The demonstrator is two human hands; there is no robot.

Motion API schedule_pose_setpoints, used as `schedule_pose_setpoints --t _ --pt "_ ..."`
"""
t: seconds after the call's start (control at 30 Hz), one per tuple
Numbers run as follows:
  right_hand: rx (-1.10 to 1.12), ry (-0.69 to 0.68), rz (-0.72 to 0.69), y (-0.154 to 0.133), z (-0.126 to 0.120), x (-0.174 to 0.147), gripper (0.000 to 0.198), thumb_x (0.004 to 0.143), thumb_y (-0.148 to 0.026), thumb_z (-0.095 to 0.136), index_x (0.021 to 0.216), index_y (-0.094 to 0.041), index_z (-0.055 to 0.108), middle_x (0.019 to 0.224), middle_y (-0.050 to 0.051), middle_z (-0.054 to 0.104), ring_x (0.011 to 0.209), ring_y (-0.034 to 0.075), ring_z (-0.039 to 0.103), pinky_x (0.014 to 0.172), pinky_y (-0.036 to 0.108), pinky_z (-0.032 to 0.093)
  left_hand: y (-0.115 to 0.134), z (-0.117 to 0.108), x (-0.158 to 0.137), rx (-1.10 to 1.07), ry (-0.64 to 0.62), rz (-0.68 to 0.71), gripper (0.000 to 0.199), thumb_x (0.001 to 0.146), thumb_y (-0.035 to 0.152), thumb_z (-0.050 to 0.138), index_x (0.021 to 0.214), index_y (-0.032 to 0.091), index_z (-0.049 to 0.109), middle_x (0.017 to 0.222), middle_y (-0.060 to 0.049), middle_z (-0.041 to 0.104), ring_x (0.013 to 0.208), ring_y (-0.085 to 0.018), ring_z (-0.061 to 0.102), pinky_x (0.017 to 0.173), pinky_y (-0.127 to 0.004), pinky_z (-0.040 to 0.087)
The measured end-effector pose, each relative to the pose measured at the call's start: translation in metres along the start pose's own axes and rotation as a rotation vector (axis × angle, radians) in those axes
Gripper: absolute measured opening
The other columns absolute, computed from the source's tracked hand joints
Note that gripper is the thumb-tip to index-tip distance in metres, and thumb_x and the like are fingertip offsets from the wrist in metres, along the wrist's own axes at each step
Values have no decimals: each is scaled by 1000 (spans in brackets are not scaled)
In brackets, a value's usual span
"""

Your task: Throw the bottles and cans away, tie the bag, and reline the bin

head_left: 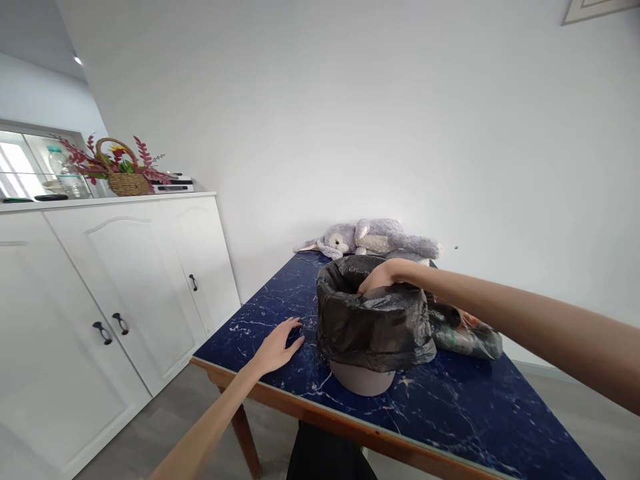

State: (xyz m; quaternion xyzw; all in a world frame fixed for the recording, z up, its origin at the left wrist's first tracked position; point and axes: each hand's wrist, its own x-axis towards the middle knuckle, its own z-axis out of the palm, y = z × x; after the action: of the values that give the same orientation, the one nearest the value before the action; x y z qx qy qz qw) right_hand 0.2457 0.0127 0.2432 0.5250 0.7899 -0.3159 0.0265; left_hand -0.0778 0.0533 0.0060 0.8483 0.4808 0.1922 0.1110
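Note:
A grey trash can [363, 380] stands upright on the blue marbled table, lined with a black garbage bag [373, 327] whose edge is folded down over the outside. My right hand [380, 279] reaches over the rim into the lined can; its fingers are hidden inside. To the left of the can, my left hand [279, 345] rests flat on the tabletop with its fingers apart, holding nothing and not touching the can. Just right of the can lies a plastic package [467, 337] with a dark roll [447, 313] at it, partly covered by my right arm.
The table [450, 407] has a wooden edge toward me. A grey plush rabbit [370, 237] lies at its back against the white wall. On the left, a white cabinet [130, 267] carries a flower basket [129, 183], a plastic bottle [67, 173] and a boxy device [173, 185].

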Motion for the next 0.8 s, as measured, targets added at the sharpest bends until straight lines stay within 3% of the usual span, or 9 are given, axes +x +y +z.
schedule_pose_setpoints --t 0.1,0.2,0.37,0.47,0.57,0.63,0.8 --pt "14 -58 -46 -2 -15 -21 53 76 -63 80 110 -22 81 113 11 80 106 31 75 92 42 62 -1 1 0 0 20 19 59 105 66 42 147 28 58 164 -7 49 155 -35 40 121 -54 44" --pt "42 -3 -185 -4 -21 -53 56 89 -70 65 119 -25 80 128 9 76 118 30 71 103 40 56 -2 2 -1 -3 55 41 56 105 63 44 144 27 60 161 -9 52 153 -35 43 122 -54 44" --pt "-98 194 -347 -5 7 -106 61 98 -73 51 130 -27 75 132 8 74 114 32 70 92 42 56 -2 2 0 3 39 18 57 104 64 44 145 27 60 162 -7 51 154 -35 42 122 -55 44" --pt "-233 308 -317 5 33 -116 61 100 -70 50 126 -21 74 121 12 77 99 29 73 78 38 54 -2 2 0 5 39 15 57 105 64 43 144 26 60 162 -8 51 154 -35 42 121 -55 45" --pt "-359 372 -316 20 49 -113 54 105 -63 44 106 -19 75 97 11 77 79 25 70 65 34 45 -1 2 1 3 59 34 56 104 63 44 143 27 61 160 -9 54 153 -35 44 122 -54 44" --pt "-416 400 -329 29 53 -112 51 107 -60 43 95 -21 72 85 8 75 73 24 67 62 33 40 -1 1 1 3 59 40 55 105 63 44 142 27 62 160 -8 54 153 -35 44 123 -54 43" --pt "-384 395 -332 42 52 -125 46 107 -59 46 88 -24 68 78 5 73 68 22 66 59 31 37 -1 1 2 -2 65 46 55 104 63 44 143 28 61 160 -7 54 153 -34 43 124 -53 41"
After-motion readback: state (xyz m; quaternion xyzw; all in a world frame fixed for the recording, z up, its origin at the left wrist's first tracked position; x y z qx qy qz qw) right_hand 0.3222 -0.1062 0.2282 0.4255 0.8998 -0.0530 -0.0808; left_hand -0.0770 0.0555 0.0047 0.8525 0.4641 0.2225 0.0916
